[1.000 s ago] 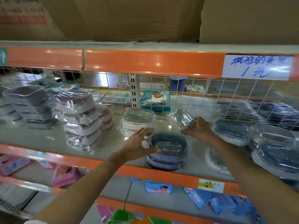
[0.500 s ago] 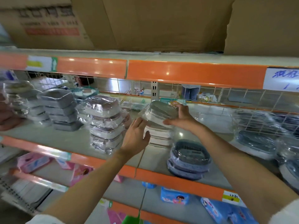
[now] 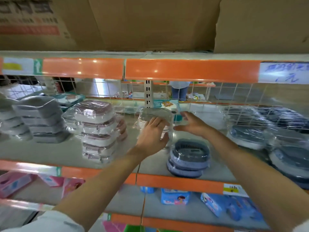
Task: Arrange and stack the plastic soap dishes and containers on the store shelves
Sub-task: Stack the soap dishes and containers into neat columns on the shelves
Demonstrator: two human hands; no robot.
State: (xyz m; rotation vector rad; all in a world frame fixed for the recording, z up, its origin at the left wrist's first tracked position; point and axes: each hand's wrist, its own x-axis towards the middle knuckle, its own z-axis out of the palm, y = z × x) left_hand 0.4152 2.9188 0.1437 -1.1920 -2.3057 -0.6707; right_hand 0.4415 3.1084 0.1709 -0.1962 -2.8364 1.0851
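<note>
Dish (image 3: 154, 113), clear and bagged, now tops the short white stack (image 3: 164, 129) at mid-shelf; half a second ago the right hand was lowering it there, and a second ago it lay far off to the right by the blue trays. Right hand (image 3: 194, 123) has let go: it hovers just right of the stack, fingers spread and straight, touching nothing that I can make out. Left hand (image 3: 151, 133) rests flat against the near side of the stack, fingers straight and together, steadying rather than gripping. The placement looks done, though the dish sits slightly tilted in its loose wrap and may want a nudge to square it.

Near right of the stack sit two blue oval dishes (image 3: 189, 158), stacked at the shelf (image 3: 70, 149) edge. Left stands a taller pink-and-white stack (image 3: 98, 129), and further left grey dishes (image 3: 41, 119). Far right, a loose heap of dark blue dishes (image 3: 274, 133) is probably the next to sort.
</note>
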